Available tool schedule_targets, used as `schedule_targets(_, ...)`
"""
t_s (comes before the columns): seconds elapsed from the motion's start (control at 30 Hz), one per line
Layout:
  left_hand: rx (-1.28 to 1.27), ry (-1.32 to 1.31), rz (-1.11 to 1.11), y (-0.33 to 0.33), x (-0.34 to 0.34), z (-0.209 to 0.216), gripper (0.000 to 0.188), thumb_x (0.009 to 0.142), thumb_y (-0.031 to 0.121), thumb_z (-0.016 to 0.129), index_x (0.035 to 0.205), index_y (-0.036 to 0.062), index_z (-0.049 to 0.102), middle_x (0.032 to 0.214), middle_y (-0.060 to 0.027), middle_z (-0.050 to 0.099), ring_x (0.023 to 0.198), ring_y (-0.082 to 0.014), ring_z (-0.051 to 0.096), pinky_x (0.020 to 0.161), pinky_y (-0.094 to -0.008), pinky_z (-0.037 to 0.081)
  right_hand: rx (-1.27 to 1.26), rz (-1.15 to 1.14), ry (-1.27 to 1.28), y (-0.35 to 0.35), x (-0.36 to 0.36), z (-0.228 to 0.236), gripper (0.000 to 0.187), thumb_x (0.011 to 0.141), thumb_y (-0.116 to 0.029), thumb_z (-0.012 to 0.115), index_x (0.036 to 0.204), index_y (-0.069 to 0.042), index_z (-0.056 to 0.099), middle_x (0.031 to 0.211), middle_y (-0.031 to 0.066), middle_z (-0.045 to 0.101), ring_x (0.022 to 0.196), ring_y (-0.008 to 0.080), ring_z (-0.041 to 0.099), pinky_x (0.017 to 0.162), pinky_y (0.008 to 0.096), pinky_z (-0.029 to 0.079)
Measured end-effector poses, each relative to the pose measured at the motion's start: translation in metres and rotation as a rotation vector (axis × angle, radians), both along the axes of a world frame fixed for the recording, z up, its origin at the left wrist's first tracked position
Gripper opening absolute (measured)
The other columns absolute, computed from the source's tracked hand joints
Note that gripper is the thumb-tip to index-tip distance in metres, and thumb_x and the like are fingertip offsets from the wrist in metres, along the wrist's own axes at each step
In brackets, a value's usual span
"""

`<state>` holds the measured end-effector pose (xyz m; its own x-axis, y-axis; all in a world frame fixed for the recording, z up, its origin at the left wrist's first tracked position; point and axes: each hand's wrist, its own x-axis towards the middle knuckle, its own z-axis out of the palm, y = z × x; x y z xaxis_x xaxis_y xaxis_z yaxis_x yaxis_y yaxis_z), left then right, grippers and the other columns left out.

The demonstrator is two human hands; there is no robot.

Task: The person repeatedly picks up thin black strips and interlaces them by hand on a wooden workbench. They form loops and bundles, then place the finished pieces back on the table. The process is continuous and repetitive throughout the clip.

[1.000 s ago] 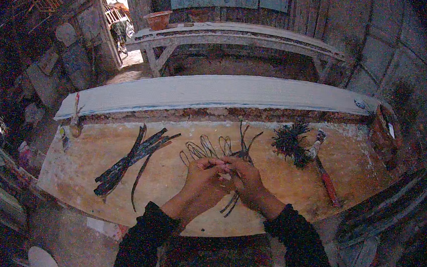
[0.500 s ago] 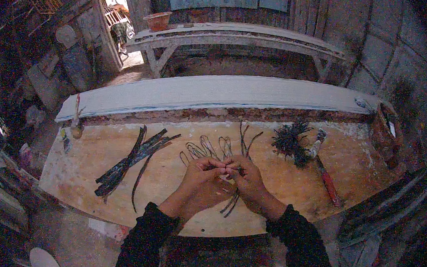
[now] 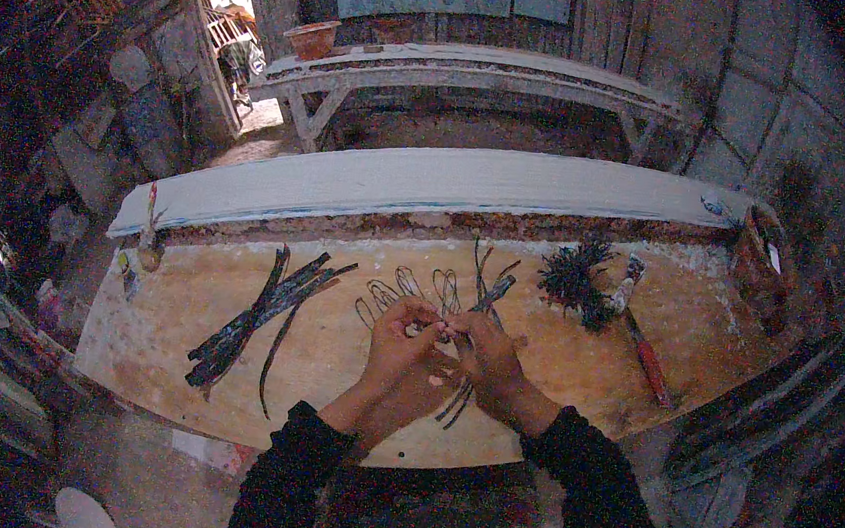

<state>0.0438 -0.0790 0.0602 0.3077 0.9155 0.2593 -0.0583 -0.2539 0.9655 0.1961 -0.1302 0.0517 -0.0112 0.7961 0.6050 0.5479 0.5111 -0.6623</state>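
Observation:
Over the middle of the wooden board [image 3: 180, 314], both my hands are close together with fingertips meeting. My left hand [image 3: 405, 337] is closed in a pinch; the small thing between its fingers is too blurred to name. My right hand [image 3: 490, 354] is closed beside it, and a dark flat strip [image 3: 496, 292] sticks out beyond its knuckles. Thin dark strips [image 3: 455, 406] lie on the board partly under the right hand. Just beyond the hands is a row of thin wire loops [image 3: 408, 282], their near ends hidden by the fingers.
Left of the hands lies a pile of dark strips [image 3: 260, 316]. To the right are a tuft of dark short strips [image 3: 577, 281] and a hammer-like tool with a red handle [image 3: 648, 366]. A raised whitish ledge [image 3: 429, 187] runs behind; a brown container [image 3: 762, 261] stands at the right end.
My right hand has turned slightly, and a dark strip now shows beyond its knuckles. The left fingers have curled and shifted a little; the things on the board stay put.

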Motion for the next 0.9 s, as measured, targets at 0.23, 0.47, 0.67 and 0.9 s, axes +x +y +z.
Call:
schedule_targets(0.23,0.543,0.138,-0.027,0.004,-0.003,-0.025,0.02,0.085,0.001,0.067,0.103,0.0057,0.059,0.099,-0.0059,0.06,0.094,-0.0153,0.06,0.069,-0.0294,0.057,-0.383,0.067,0.572,0.005,-0.005,0.001,0.01,0.093,-0.014,0.062,0.094,-0.008,0.055,0.09,0.0055,0.063,0.081,0.0133,0.059,0.071,0.0294,0.05)
schedule_targets(0.47,0.413,0.025,-0.049,0.003,0.001,-0.039,0.035,0.085,-0.002,0.067,0.111,0.0089,0.047,0.104,-0.0075,0.056,0.092,-0.017,0.06,0.071,-0.0306,0.057,-0.667,0.14,0.818,0.0,0.004,0.022,0.014,0.087,-0.012,0.069,0.091,-0.009,0.056,0.078,0.0017,0.062,0.065,0.0088,0.057,0.059,0.0229,0.047)
schedule_targets(0.67,0.139,-0.174,-0.115,0.005,0.005,-0.044,0.051,0.084,-0.006,0.065,0.117,0.0122,0.031,0.1,-0.0089,0.057,0.091,-0.0179,0.061,0.075,-0.0319,0.057,-0.529,0.07,0.769,-0.001,-0.004,0.02,0.012,0.086,-0.012,0.071,0.093,-0.006,0.063,0.079,0.0024,0.063,0.069,0.0108,0.06,0.062,0.0247,0.05)
schedule_targets(0.9,-0.097,-0.209,-0.11,-0.003,0.002,-0.023,0.05,0.086,-0.007,0.063,0.118,0.0133,0.031,0.103,-0.0112,0.061,0.094,-0.0204,0.063,0.077,-0.0332,0.058,-0.324,0.017,0.493,-0.004,-0.002,0.013,0.01,0.087,-0.005,0.067,0.095,0.0,0.07,0.093,0.0068,0.066,0.086,0.0145,0.063,0.082,0.0288,0.05)
